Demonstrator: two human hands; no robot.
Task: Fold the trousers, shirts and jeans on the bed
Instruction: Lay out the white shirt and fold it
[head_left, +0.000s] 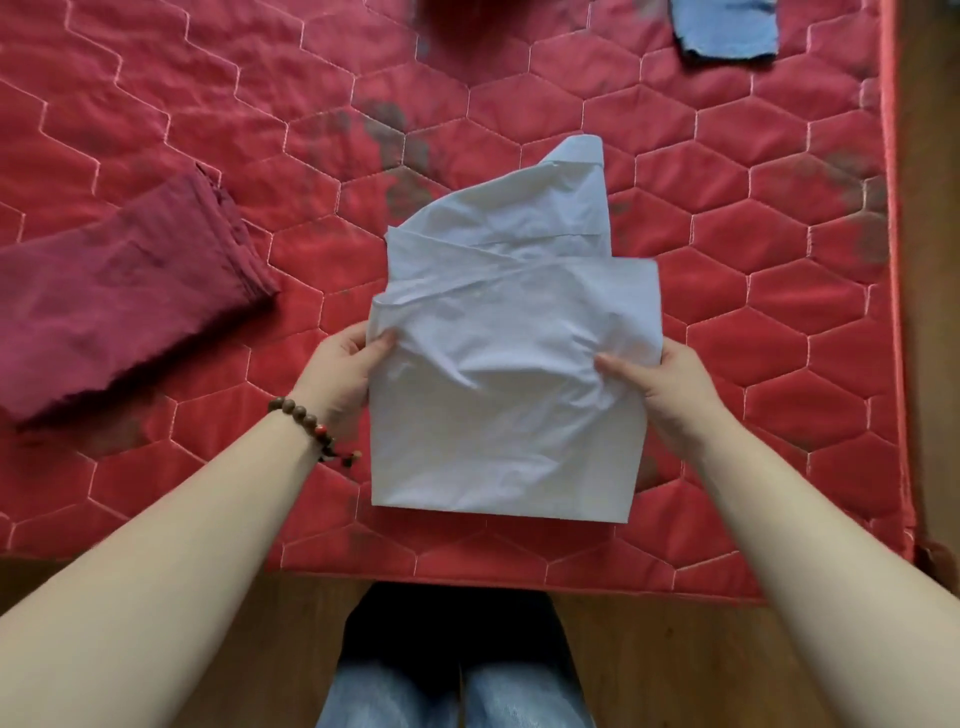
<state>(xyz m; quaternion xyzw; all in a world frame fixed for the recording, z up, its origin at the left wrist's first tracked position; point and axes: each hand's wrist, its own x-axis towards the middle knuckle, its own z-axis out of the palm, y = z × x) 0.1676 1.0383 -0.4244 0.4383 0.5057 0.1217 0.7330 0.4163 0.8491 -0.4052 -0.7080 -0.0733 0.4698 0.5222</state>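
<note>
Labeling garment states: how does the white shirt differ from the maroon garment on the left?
1. The white shirt is gripped at its sides by the left hand and right hand; the maroon garment lies untouched.
2. The shirt is near the bed's front edge, centred; the maroon garment runs off the frame's left side.
3. The shirt's collar end sticks up unevenly; the maroon garment lies flat.
Both are folded.

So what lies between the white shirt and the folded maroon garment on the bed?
Head view: only bare red quilted bedcover lies between the white shirt and the maroon garment.
</note>
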